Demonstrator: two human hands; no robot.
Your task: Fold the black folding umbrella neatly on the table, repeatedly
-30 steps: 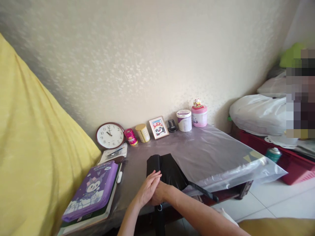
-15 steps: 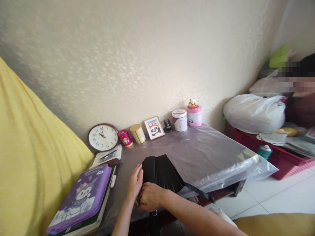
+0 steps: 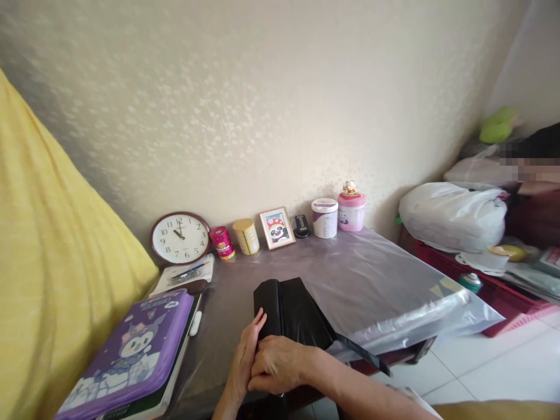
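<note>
A folded black garment (image 3: 291,312) lies on the plastic-covered table (image 3: 371,280) near its front edge, with a black strap (image 3: 363,353) trailing off to the right. My left hand (image 3: 245,361) rests flat against the garment's left edge, fingers stretched together. My right hand (image 3: 277,371) lies over the garment's near end, fingers curled down onto the cloth and touching my left hand. What sits under the right palm is hidden.
Along the wall stand a clock (image 3: 180,238), a red tin (image 3: 221,242), a gold tin (image 3: 246,235), a framed picture (image 3: 277,227), and white (image 3: 324,217) and pink (image 3: 351,210) tubs. A purple case (image 3: 131,350) lies left. A yellow curtain (image 3: 52,280) hangs left. A person sits at right.
My left hand moved from the garment's top to its left edge and now lies beside my right hand. The right hand stayed on the near end. The view shifted a little.
</note>
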